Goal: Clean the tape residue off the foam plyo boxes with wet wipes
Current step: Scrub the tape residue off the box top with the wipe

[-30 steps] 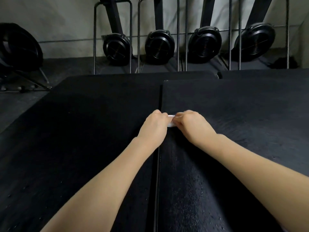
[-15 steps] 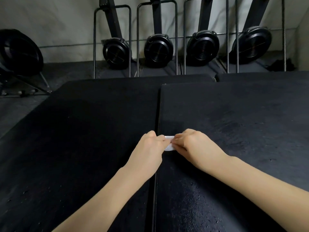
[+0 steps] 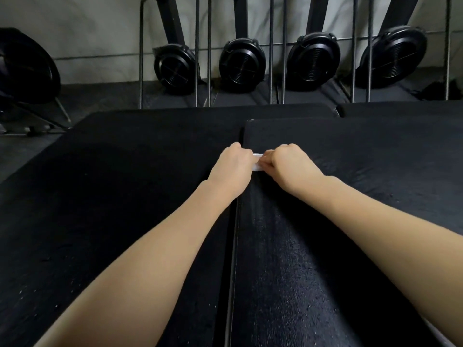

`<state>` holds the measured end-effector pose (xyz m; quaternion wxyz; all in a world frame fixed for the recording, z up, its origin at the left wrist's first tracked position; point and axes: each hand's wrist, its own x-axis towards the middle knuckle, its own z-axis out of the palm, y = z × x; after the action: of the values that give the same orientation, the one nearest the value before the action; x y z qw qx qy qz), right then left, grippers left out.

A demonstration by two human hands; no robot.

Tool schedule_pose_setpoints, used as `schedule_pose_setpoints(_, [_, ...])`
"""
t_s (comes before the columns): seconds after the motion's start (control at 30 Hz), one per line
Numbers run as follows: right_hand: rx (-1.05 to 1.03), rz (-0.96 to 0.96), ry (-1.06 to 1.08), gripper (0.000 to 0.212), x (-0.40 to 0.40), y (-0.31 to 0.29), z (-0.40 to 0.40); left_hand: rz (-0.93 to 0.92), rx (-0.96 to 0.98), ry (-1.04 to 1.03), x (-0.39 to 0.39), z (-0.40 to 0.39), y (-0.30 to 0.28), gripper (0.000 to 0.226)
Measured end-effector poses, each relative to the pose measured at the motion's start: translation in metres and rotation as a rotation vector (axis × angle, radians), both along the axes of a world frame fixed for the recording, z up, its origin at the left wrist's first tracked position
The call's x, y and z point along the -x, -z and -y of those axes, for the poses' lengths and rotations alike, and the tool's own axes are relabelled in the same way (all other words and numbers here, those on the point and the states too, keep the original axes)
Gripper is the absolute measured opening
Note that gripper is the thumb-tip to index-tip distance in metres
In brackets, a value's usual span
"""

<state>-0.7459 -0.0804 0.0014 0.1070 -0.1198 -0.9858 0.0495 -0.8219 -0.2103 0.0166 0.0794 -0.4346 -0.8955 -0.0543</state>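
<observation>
My left hand (image 3: pixel 234 169) and right hand (image 3: pixel 292 165) both pinch the wet wipe (image 3: pixel 257 167), pressing it onto the right foam plyo box (image 3: pixel 363 156) beside the seam. Fan wheels (image 3: pixel 240 65) line the far wall.

A white wet wipe (image 3: pixel 257 167) lies on black foam plyo boxes (image 3: pixel 350 151) (faintly speckled), before a grey wall (image 3: pixel 87 33).
</observation>
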Motion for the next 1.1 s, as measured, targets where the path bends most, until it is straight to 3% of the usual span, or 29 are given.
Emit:
schedule_pose_setpoints(0.27, [0.088,0.045,-0.082,0.028,-0.046,-0.019,0.023,0.108,0.059,0.018,-0.026,0.031,0.001,0.040])
schedule_pose_setpoints(0.4, [0.069,0.029,-0.145,0.030,-0.058,-0.003,0.025,0.053,0.038,0.110,-0.041,0.052,0.012,0.052])
schedule_pose_setpoints(0.53, [0.019,-0.014,-0.143,0.022,-0.036,0.006,0.011,-0.169,0.050,0.163,-0.034,0.036,-0.004,0.040])
schedule_pose_setpoints(0.73, [0.031,-0.029,-0.087,0.033,0.036,0.003,-0.039,-0.181,0.148,0.111,0.038,-0.032,-0.004,0.030])
schedule_pose_setpoints(0.9, [0.044,-0.018,-0.053,0.031,0.081,0.007,-0.070,-0.095,0.133,0.092,0.082,-0.067,-0.005,0.038])
schedule_pose_setpoints(1.1, [0.048,-0.040,-0.081,0.029,0.076,0.000,-0.070,0.066,0.048,0.002,0.078,-0.059,-0.001,0.043])
